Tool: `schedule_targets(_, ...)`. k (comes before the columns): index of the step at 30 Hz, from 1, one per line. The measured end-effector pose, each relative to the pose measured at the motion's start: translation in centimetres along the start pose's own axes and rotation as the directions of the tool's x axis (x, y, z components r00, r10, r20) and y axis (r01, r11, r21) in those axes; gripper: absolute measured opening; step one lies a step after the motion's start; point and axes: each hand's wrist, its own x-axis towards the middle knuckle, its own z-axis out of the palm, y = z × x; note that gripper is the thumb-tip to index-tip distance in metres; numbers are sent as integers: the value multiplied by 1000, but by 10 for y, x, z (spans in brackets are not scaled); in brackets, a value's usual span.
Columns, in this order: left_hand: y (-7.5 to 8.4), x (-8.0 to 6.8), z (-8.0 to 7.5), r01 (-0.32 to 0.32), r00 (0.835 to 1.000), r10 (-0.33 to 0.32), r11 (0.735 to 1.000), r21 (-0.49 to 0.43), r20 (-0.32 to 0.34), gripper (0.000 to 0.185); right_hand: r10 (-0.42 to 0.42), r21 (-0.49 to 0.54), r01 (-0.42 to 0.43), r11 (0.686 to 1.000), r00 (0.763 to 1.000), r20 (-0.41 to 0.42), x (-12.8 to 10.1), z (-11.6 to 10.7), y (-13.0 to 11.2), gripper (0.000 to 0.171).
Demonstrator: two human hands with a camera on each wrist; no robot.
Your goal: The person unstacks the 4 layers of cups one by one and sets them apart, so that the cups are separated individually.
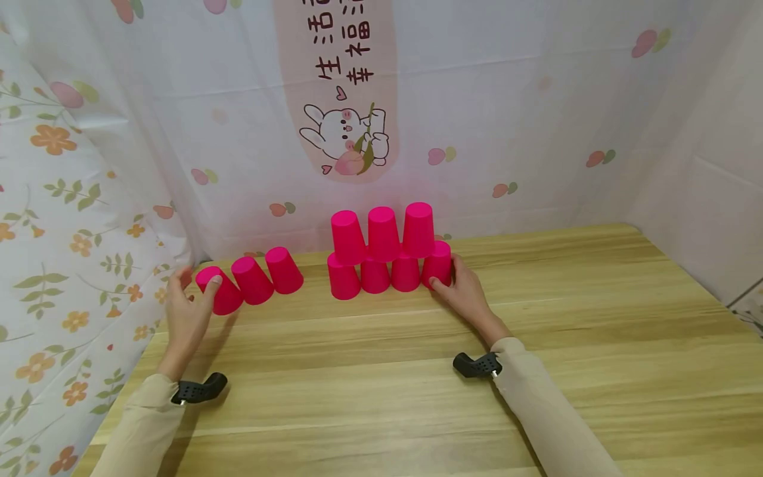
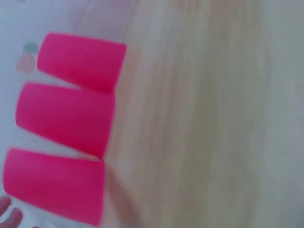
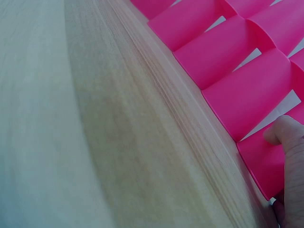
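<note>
Several pink cups stand upside down on the wooden table. Several form a bottom row, and three more, the middle one a pink cup, sit across them as a second tier. My right hand holds the rightmost bottom cup, thumb on its near face and fingers mostly hidden behind. To the left, three cups, the middle one a pink cup, stand in a slanting row. My left hand is beside the leftmost cup, thumb overlapping it in the head view, fingertips spread past its far left side.
A white patterned cloth hangs behind the table, and a floral cloth drapes along the left side. The wooden tabletop extends toward me and to the right. Black wrist mounts stick out from both sleeves.
</note>
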Motion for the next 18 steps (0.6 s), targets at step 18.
schedule_targets(18,107,-17,69,-301,935,339,911,-282,99,43,-10,0,10,1000,1000,2,0,0,-1,59)
